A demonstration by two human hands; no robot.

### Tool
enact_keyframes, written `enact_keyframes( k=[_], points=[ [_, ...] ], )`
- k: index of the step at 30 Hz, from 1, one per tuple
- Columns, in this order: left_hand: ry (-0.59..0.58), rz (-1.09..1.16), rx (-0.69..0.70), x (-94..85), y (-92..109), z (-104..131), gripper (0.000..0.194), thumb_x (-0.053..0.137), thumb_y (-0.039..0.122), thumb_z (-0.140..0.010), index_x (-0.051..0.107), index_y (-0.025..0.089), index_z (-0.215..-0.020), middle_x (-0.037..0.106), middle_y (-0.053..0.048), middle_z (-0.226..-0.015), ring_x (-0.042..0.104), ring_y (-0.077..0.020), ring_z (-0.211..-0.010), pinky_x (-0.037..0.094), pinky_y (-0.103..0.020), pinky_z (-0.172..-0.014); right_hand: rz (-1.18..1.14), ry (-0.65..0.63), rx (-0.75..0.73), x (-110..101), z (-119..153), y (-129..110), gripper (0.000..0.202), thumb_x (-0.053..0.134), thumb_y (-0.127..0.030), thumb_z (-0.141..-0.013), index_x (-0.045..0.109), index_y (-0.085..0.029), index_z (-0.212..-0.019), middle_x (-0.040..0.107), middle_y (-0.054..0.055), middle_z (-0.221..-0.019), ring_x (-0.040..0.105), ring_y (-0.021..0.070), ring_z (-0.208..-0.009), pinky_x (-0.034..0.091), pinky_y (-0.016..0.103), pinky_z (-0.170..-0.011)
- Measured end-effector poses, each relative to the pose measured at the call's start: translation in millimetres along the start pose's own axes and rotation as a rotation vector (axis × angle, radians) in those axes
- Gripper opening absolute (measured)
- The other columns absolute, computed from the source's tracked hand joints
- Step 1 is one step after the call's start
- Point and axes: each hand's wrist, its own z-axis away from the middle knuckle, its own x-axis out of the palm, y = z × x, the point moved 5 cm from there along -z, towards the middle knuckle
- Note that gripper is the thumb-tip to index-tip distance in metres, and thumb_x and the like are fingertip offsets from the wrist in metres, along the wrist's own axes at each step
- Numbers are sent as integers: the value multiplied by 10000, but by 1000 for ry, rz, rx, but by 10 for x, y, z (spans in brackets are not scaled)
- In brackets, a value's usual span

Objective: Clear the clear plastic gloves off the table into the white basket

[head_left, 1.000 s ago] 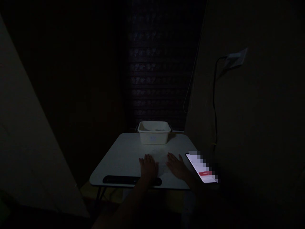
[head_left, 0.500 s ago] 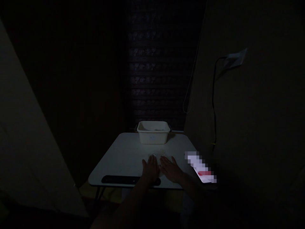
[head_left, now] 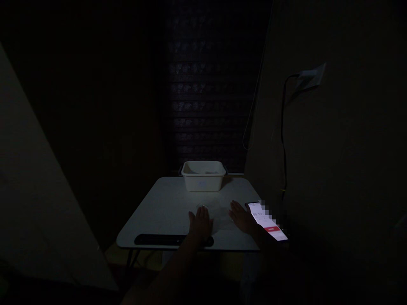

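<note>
A thin, see-through sheet, perhaps plastic (head_left: 221, 216), lies on the white table (head_left: 159, 207), its edges hard to make out in the dark. My left hand (head_left: 200, 224) rests flat on its left part, fingers stretched forward. My right hand (head_left: 241, 216) lies at its right side with the fingers extended, close to the lit phone (head_left: 267, 222). Neither hand grips anything. Beyond the hands, near the back edge, stands a white basin (head_left: 203, 182) with something pale inside that I cannot make out.
A dark slotted strip (head_left: 159, 239) runs along the table's front edge, beside my left forearm. On the right wall, a black cable (head_left: 282, 135) hangs from a socket (head_left: 313, 77). A dark shutter or blind (head_left: 190, 106) is behind the table.
My right hand has moved right, away from my left hand and towards the phone, baring more of the see-through sheet. My left hand has stayed in nearly the same place.
</note>
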Motion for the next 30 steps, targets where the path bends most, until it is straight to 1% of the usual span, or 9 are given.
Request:
enact_keyframes(
  k=[4, 6, 8, 10, 12, 15, 19, 26, 30],
  points=[
    [23, -24, -90, -99, -2, 14, 454, 162, 322, -759, 371, 78, -1080, 362, -149, -1134, 282, -263, -1029, 175, -482, -795, -15, 20, -24, -78, -47, -106, 449, 100, -345, -778, 335, -153, -1109, 306, 76, -1184, 237, 181, -1085, 149, 475, -839],
    [39, -38, -161, -162, -20, 18, 467, 158, 338, -759, 443, 70, -1013, 427, -164, -1063, 353, -267, -963, 191, -465, -787, -40, 1, -69, -136, -35, -227, 456, 95, -357, -777, 324, -159, -1117, 311, 72, -1183, 235, 178, -1086, 122, 463, -856],
    [53, -34, -171, -197, -23, 17, 467, 144, 330, -764, 471, 76, -980, 462, -159, -1014, 392, -254, -916, 214, -444, -779, -84, -40, -146, -190, 8, -380, 462, 83, -370, -776, 303, -172, -1131, 301, 64, -1190, 227, 165, -1090, 103, 438, -873],
    [61, -18, -103, -181, 0, 11, 436, 145, 291, -767, 438, 93, -1022, 434, -140, -1059, 365, -239, -956, 216, -417, -795, -125, -80, -219, -232, 69, -527, 461, 67, -361, -778, 265, -175, -1151, 275, 62, -1204, 210, 153, -1097, 91, 421, -881],
    [44, -5, -21, -109, 25, 11, 419, 160, 265, -764, 368, 99, -1088, 355, -121, -1144, 283, -228, -1037, 198, -395, -825, -157, -113, -287, -253, 127, -649, 458, 59, -358, -779, 247, -184, -1158, 262, 50, -1211, 177, 145, -1108, 73, 415, -886],
    [-8, 4, 21, 33, 32, 18, 446, 170, 289, -758, 294, 83, -1135, 276, -120, -1197, 191, -230, -1092, 173, -396, -849, -189, -161, -320, -233, 172, -723, 457, 53, -360, -778, 235, -190, -1162, 254, 43, -1216, 169, 141, -1110, 64, 419, -886],
    [-23, 2, 10, 101, 38, 17, 483, 149, 336, -759, 276, 73, -1143, 267, -128, -1200, 176, -236, -1100, 165, -413, -854, -183, -159, -297, -172, 166, -624, 460, 65, -364, -778, 218, -176, -1168, 256, 53, -1214, 181, 144, -1107, 60, 424, -885],
    [0, 8, -3, 71, 50, 12, 496, 127, 347, -764, 278, 61, -1139, 275, -135, -1195, 182, -233, -1100, 169, -423, -854, -93, -24, -174, -50, 162, -181, 456, 123, -386, -775, 282, -163, -1140, 312, 83, -1181, 242, 169, -1084, 81, 449, -872],
    [10, -2, -1, 86, 48, 12, 497, 127, 350, -763, 271, 64, -1143, 270, -134, -1197, 175, -235, -1102, 164, -426, -856, -53, -13, -106, -33, 145, -23, 454, 127, -371, -779, 324, -141, -1118, 324, 96, -1170, 253, 174, -1078, 80, 450, -870]
  ],
)
